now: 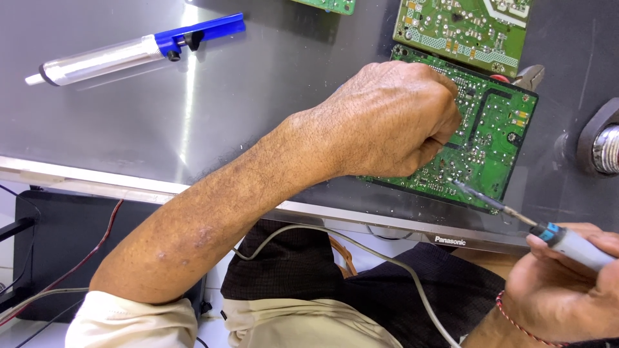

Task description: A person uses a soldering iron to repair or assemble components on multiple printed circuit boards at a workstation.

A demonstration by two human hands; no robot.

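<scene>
The green circuit board (493,138) lies flat on the grey metal work surface (225,109), at about 2 o'clock from the centre of the view, with its near edge close to the front edge of that surface. The left hand (393,119) rests on the board's left half, clenched into a loose fist with the fingers curled down against the board; whether it grips anything underneath cannot be told. The right hand (561,283), at 4 o'clock, grasps a soldering iron (541,229) by its grey-and-blue handle, pen-fashion. The iron's thin metal tip points toward 10 o'clock and sits over the board's lower right area, at or just above the surface. A red thread bracelet (516,319) circles the right wrist. A second green circuit board (461,29) lies at 1 o'clock, just beyond the first. Plier handles (525,76) protrude from behind the first board's upper right corner. A desoldering pump (135,50) with a silver barrel and blue end lies at 10 o'clock, well apart from both hands. A grey cable (361,248) runs across the person's lap at 6 o'clock.
</scene>
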